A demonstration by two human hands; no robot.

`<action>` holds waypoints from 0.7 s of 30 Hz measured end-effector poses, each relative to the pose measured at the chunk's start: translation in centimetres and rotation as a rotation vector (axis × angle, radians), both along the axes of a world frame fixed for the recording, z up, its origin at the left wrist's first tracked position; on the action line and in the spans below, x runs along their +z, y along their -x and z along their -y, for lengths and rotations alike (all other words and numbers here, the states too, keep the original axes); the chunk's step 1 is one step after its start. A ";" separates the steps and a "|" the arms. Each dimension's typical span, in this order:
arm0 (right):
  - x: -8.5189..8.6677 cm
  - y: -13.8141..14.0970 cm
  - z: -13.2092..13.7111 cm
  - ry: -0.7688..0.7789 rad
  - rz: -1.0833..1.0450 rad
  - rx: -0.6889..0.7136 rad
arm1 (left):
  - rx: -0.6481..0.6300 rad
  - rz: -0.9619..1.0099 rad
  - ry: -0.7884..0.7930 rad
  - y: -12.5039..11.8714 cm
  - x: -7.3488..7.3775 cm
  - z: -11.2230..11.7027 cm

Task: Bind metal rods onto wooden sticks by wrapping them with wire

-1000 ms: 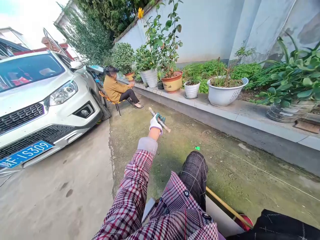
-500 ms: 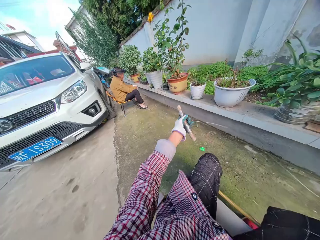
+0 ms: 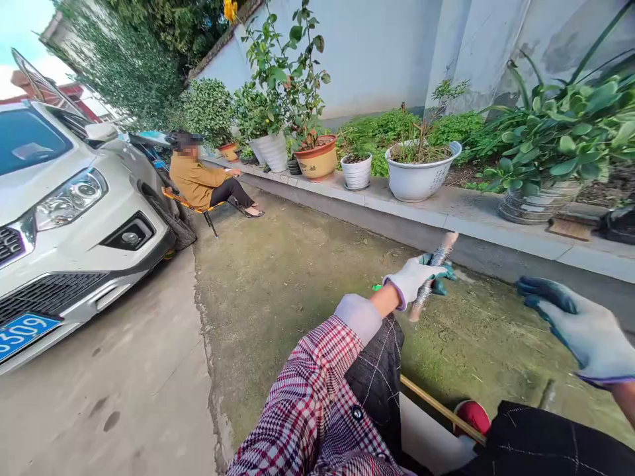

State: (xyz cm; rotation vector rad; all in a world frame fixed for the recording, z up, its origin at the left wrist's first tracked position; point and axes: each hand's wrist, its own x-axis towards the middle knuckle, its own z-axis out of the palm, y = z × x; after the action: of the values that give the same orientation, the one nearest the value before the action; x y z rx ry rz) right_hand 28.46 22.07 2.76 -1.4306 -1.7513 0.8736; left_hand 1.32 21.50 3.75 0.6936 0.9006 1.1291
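Observation:
My left hand (image 3: 419,277), in a white glove with green-coated fingers, is closed around a short stick wound with silvery line (image 3: 439,254). The stick tilts, its bare upper end pointing up and to the right. At the right edge is my right hand (image 3: 580,324), in a matching glove. Its fingers stretch leftward, apart from the stick, and no object shows clearly in them. Below my left hand is my knee in dark checked trousers (image 3: 374,363).
A low tiled ledge (image 3: 426,215) runs along the right, bearing several potted plants and a white oval planter (image 3: 421,175). A person (image 3: 198,175) sits on a chair beside a white car (image 3: 64,198). A red round object (image 3: 471,416) and a yellowish rod (image 3: 441,410) are near my legs.
My left hand has moved right and lower with the wound stick, which now leans the other way. My right hand has come into view. The view has turned to the right.

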 end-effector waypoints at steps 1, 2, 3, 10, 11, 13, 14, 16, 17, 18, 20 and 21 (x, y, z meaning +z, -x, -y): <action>-0.3 1.0 -0.6 0.018 -0.050 0.026 | -0.066 0.006 -0.004 -1.0 -0.5 -0.6; -0.5 2.3 -1.1 0.042 -0.123 0.066 | -0.126 0.010 -0.008 -1.9 -0.9 -1.2; -0.7 3.8 -1.6 0.042 -0.150 0.069 | -0.176 0.010 -0.011 -2.6 -1.2 -1.7; -4.0 7.9 -4.2 0.352 -0.371 0.067 | -0.234 -0.061 0.078 -2.2 -3.7 -6.4; -4.5 7.4 -4.2 0.411 -0.365 0.033 | -0.238 -0.061 0.084 -1.8 -4.4 -6.9; -4.9 6.3 -4.2 0.460 -0.300 0.003 | -0.252 -0.092 0.123 -1.1 -6.0 -7.6; -5.0 5.8 -4.3 0.454 -0.259 0.022 | -0.259 -0.143 0.144 -0.8 -6.6 -7.8; -4.8 5.3 -4.4 0.418 -0.191 0.091 | -0.279 -0.305 0.151 -0.4 -7.7 -8.3; -4.6 5.3 -4.4 0.396 -0.162 0.125 | -0.283 -0.406 0.125 -0.3 -8.2 -8.5; -4.6 5.4 -4.5 0.374 -0.132 0.155 | -0.293 -0.514 0.080 -0.2 -8.6 -8.6; -4.8 5.7 -4.8 0.345 -0.055 0.200 | -0.307 -0.695 -0.018 -0.2 -9.2 -8.7; -5.0 5.7 -5.0 0.336 -0.013 0.213 | -0.320 -0.756 -0.051 -0.3 -9.5 -8.5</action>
State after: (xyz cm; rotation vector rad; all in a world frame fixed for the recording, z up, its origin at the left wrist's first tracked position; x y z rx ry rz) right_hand 22.76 27.03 -2.28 -1.4559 -1.8323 1.3395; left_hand 1.61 29.98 -5.72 1.2977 1.3315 0.5926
